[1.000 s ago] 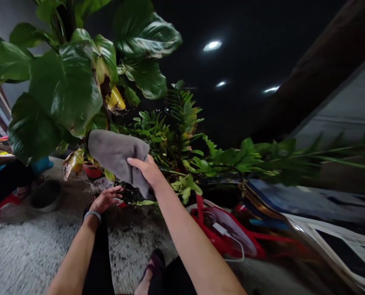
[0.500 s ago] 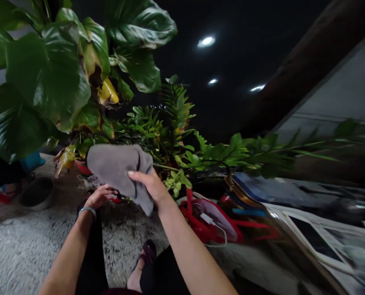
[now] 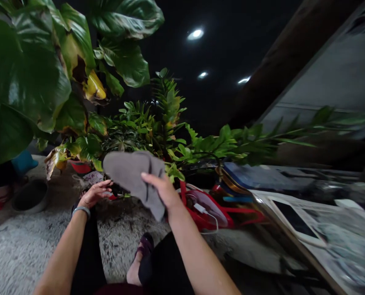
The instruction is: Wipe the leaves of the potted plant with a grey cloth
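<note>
Item: one grey cloth (image 3: 127, 170), plain, folded over itself. It is held up in mid-air in front of the plants, one rounded end pointing left, a loose corner hanging below the hand.
Handling: by its look, light, soft and limp; unlikely to slip or break, but apt to sag or unfold. Best taken at the gathered right edge, thumb across the folds; a second grip would suit the rounded end.
Right hand (image 3: 162, 188): closed on the cloth's right edge, thumb on top, the other fingers hidden beneath.
Left hand (image 3: 95, 193): open, fingers loosely extended, holding nothing that I can make out; just beside the cloth's lower left edge, contact uncertain from where I stand. A pale bracelet (image 3: 82, 209) circles the wrist.
Behind: low green plants (image 3: 167, 119). Upper left: a broad-leaved plant (image 3: 32, 69) with one yellowed leaf (image 3: 95, 86); below it, a red pot (image 3: 80, 166).
Left, on the ground: a dark basin (image 3: 30, 196).
Right: a red bag (image 3: 225, 221), a white plug (image 3: 200, 208) and its cable at the opening; farther out, a white-framed panel (image 3: 296, 221), dark-faced, purpose unclear.
</note>
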A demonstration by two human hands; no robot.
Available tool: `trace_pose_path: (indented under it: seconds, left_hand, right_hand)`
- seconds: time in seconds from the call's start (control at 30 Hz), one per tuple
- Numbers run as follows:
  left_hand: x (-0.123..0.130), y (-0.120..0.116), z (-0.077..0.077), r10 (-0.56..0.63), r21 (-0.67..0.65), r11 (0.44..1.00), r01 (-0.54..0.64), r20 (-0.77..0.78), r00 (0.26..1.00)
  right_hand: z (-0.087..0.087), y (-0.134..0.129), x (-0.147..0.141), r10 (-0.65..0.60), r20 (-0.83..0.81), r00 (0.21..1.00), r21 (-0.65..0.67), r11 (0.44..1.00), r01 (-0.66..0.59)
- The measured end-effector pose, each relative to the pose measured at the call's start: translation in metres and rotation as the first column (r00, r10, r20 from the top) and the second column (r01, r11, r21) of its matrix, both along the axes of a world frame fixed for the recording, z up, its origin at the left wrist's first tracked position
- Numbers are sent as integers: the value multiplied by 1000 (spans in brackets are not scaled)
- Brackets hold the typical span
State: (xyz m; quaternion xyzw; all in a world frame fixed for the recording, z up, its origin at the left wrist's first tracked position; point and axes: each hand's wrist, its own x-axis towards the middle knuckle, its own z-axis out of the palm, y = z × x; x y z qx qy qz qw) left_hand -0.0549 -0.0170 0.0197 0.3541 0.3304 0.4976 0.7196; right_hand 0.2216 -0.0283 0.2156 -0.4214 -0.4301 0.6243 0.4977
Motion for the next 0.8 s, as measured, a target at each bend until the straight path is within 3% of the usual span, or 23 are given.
trace_pose_path:
  seconds: [0.07,0.1,0.17,0.27,0.37,0.43,0.5,0.57,0.63,0.7,0.8]
  left_hand:
    - [4,0,5,29,-29,999,-29,-5,1000]
    - [6,0,8,43,-43,998,-43,-6,999]
    - [8,-2,11,53,-56,997,-54,-4,999]
    - [6,-3,12,43,-45,998,-42,18,999]
    - [3,-2,9,26,-33,999,-25,29,999]
    - [1,-1,8,23,-33,999,-23,26,999]
    - [1,-2,8,34,-39,999,-33,21,999]
    - [2,-3,10,48,-50,998,-47,8,999]
    - [4,-4,13,56,-65,996,-56,-9,998]
    - [5,-5,14,61,-73,995,-62,-19,998]
    - [4,-5,12,57,-71,996,-60,-42,997]
  right_hand:
    - [22,33,4,-230,-34,973,124,965,232]
    - [25,47,2,-305,-51,951,118,944,309]
    - [13,61,-5,-336,-71,939,-45,942,334]
    - [-33,32,-15,-230,-113,967,-387,906,170]
    - [-66,-25,-13,-123,-151,981,-536,844,23]
    - [-60,-45,-8,-59,-167,984,-510,860,-35]
    - [-33,-37,-2,-69,-163,984,-340,940,10]
    - [-3,-8,0,-205,-151,967,-100,976,191]
    - [15,26,-4,-366,-138,920,-6,930,368]
    - [10,45,-14,-391,-97,915,-109,918,381]
    - [-29,20,-34,-171,-49,984,-295,944,149]
